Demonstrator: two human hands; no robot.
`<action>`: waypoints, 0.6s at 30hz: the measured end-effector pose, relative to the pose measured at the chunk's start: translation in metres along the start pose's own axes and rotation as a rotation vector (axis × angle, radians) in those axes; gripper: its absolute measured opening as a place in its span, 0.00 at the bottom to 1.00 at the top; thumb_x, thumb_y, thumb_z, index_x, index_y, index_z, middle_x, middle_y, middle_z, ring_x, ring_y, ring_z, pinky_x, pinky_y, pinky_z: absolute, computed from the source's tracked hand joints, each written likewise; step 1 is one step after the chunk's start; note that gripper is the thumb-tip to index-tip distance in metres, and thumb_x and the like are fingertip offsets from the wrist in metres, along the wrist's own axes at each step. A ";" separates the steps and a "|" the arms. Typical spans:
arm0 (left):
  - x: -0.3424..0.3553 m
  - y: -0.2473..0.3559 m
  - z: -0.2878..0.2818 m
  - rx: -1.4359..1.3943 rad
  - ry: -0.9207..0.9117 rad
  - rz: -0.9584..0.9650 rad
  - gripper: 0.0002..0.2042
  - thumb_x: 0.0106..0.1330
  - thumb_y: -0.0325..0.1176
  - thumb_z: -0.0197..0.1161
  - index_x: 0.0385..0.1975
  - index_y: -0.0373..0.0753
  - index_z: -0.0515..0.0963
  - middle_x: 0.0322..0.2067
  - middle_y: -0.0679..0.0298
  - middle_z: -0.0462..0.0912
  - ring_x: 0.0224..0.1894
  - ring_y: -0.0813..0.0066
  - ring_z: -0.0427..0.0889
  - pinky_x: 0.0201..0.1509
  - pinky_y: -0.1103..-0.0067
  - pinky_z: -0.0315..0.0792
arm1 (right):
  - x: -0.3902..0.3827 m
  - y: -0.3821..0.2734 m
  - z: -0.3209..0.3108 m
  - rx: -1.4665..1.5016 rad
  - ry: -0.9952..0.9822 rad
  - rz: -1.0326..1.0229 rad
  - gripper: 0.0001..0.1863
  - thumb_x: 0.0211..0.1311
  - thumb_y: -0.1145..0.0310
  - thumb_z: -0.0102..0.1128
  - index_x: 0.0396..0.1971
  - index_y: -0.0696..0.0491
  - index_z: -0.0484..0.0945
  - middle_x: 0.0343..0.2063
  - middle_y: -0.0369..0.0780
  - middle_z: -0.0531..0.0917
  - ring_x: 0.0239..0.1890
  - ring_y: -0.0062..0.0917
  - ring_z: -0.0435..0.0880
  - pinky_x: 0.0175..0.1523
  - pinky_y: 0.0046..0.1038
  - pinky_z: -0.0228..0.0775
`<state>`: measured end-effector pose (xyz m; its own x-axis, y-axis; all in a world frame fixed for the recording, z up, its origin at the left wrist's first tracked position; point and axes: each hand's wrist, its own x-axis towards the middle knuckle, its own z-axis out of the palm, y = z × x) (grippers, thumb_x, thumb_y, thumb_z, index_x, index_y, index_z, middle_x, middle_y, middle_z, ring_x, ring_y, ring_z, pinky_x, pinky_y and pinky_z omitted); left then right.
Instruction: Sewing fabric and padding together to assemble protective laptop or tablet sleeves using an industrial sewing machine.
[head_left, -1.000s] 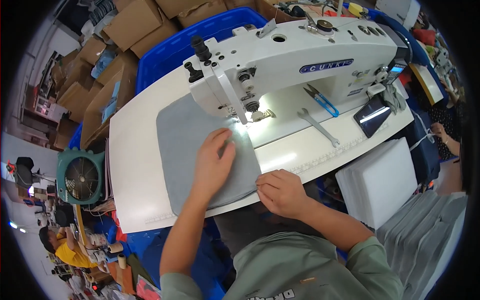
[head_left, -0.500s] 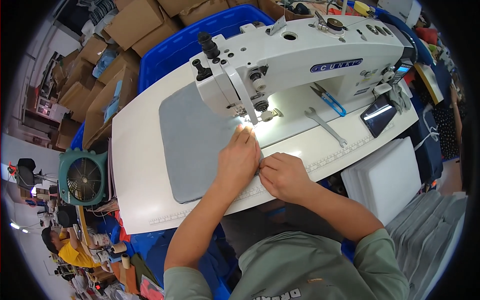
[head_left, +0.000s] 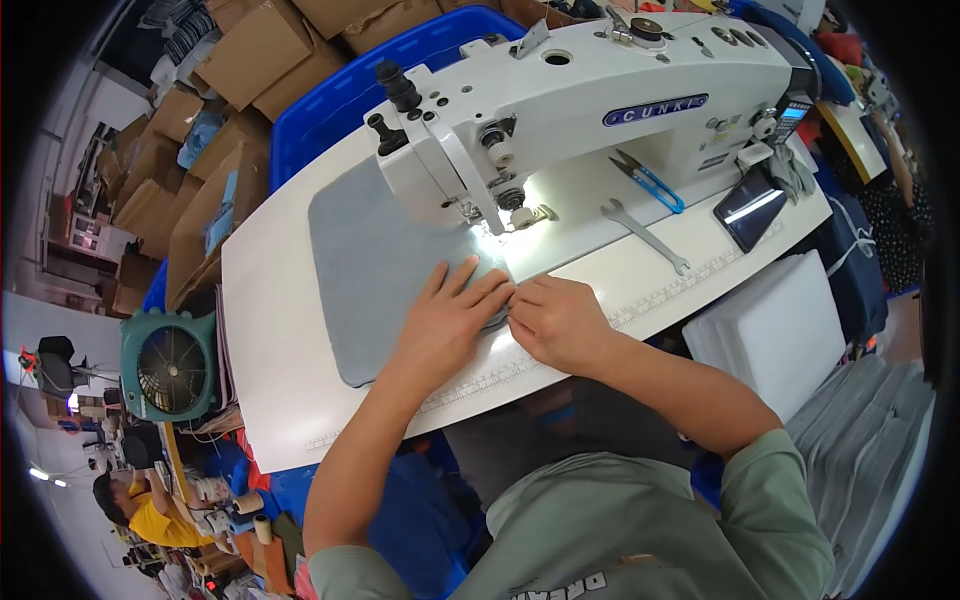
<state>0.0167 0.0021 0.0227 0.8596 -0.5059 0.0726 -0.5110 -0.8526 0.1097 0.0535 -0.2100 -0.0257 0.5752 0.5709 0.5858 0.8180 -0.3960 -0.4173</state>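
Observation:
A grey fabric panel [head_left: 362, 262] with rounded corners lies flat on the white sewing table, partly under the lit needle area of a white sewing machine [head_left: 570, 95]. Spread over the panel's near right part, my left hand [head_left: 440, 325] lies with its fingers apart, just in front of the presser foot. My right hand [head_left: 560, 322] is closed in a pinch at the panel's right edge, right beside the left fingertips. The fingers hide most of the bit they grip.
On the machine bed lie blue-handled thread snips [head_left: 650, 183] and an open-end wrench [head_left: 645, 237]. A phone [head_left: 750, 208] rests farther right. A ruler strip [head_left: 480, 380] runs along the front edge. White foam sheets [head_left: 770, 320], a blue bin [head_left: 300, 130] and a green fan [head_left: 168, 365] stand around the table.
My left hand has drawn back from the needle area and spread its fingers flat on the fabric. The right hand has shifted slightly up and left, still pinched at the edge.

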 end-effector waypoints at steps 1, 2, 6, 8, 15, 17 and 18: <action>0.001 -0.001 0.002 0.002 0.017 -0.011 0.32 0.58 0.18 0.62 0.66 0.47 0.77 0.67 0.69 0.78 0.74 0.54 0.70 0.79 0.52 0.60 | 0.002 0.002 0.000 -0.001 -0.003 -0.002 0.04 0.54 0.73 0.70 0.27 0.53 0.83 0.32 0.34 0.83 0.35 0.30 0.84 0.39 0.32 0.79; 0.003 -0.003 0.004 0.003 0.030 -0.014 0.31 0.59 0.17 0.60 0.65 0.47 0.78 0.66 0.71 0.79 0.73 0.55 0.71 0.78 0.53 0.61 | 0.004 0.003 0.001 -0.008 -0.012 -0.010 0.04 0.54 0.72 0.70 0.28 0.53 0.83 0.32 0.34 0.83 0.35 0.30 0.85 0.39 0.32 0.79; 0.013 -0.025 0.009 0.031 0.092 0.002 0.30 0.60 0.18 0.60 0.64 0.47 0.79 0.66 0.71 0.79 0.72 0.57 0.73 0.77 0.55 0.64 | 0.023 0.019 0.009 0.012 0.013 -0.058 0.05 0.55 0.71 0.68 0.23 0.54 0.81 0.29 0.36 0.82 0.34 0.31 0.83 0.38 0.35 0.79; 0.018 -0.037 0.010 0.066 0.107 0.031 0.27 0.61 0.20 0.61 0.62 0.48 0.80 0.65 0.71 0.80 0.72 0.59 0.73 0.77 0.57 0.65 | 0.032 0.027 0.014 -0.006 0.022 -0.075 0.05 0.56 0.71 0.68 0.23 0.54 0.81 0.29 0.36 0.82 0.34 0.30 0.83 0.39 0.34 0.79; -0.002 -0.064 0.010 0.040 0.109 0.062 0.27 0.65 0.26 0.60 0.65 0.57 0.79 0.69 0.71 0.77 0.74 0.61 0.71 0.80 0.59 0.63 | 0.039 0.035 0.020 -0.036 0.038 -0.130 0.03 0.58 0.71 0.66 0.27 0.54 0.83 0.32 0.37 0.86 0.36 0.31 0.85 0.43 0.33 0.77; 0.001 -0.061 0.012 -0.058 0.166 0.070 0.28 0.62 0.23 0.63 0.62 0.57 0.83 0.64 0.66 0.83 0.72 0.59 0.75 0.79 0.60 0.66 | 0.038 0.033 0.016 -0.098 0.011 -0.119 0.04 0.58 0.71 0.66 0.29 0.55 0.84 0.33 0.38 0.86 0.37 0.32 0.85 0.44 0.34 0.77; 0.002 -0.060 0.012 -0.060 0.168 0.059 0.28 0.62 0.23 0.63 0.62 0.57 0.83 0.64 0.66 0.83 0.72 0.59 0.75 0.79 0.60 0.66 | 0.039 0.032 0.014 -0.165 -0.011 -0.106 0.05 0.58 0.71 0.66 0.30 0.55 0.85 0.35 0.40 0.87 0.38 0.33 0.86 0.45 0.36 0.77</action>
<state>0.0497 0.0508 0.0042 0.8174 -0.5215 0.2447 -0.5643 -0.8101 0.1587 0.1024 -0.1906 -0.0258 0.4864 0.6229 0.6127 0.8645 -0.4449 -0.2339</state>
